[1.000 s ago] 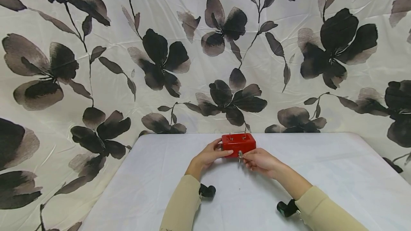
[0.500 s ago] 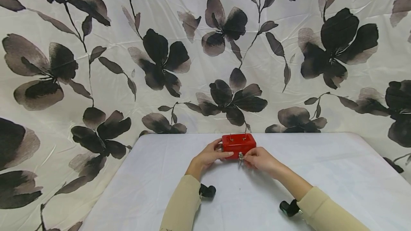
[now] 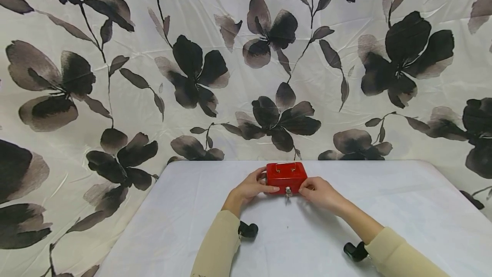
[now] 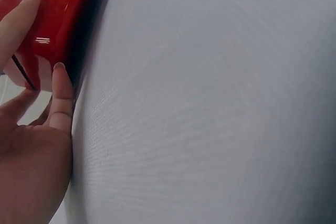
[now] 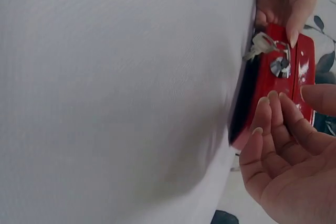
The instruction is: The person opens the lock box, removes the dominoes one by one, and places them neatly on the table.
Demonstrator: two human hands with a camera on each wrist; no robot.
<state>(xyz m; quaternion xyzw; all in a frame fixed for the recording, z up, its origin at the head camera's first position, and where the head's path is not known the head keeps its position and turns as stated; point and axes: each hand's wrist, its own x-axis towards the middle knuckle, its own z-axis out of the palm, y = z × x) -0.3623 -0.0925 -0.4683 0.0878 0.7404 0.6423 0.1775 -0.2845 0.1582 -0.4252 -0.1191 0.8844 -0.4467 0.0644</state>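
Observation:
A small red metal cash box [image 3: 286,181] with a wire handle [image 3: 285,164] on its lid is near the far edge of the table. Keys [image 5: 260,45] hang at the round lock [image 5: 280,67] on its front. My left hand [image 3: 250,186] grips the box's left end, with the thumb [image 4: 23,20] along the front and the fingers round the side. By the front right corner is my right hand [image 3: 320,193], off the keys, its fingers loosely bent and its thumb [image 5: 319,98] apart from them. Whether its fingertips touch the box is unclear.
A white cloth covers the table [image 3: 192,200]. Behind it hangs a pale curtain [image 3: 246,80] printed with dark flowers. Black wrist cameras are strapped at the left wrist [image 3: 248,229] and the right wrist [image 3: 355,251].
My right hand has let go of the keys and moved right to the box's corner. The box has come slightly nearer and shows more of its top. My left hand keeps its grip.

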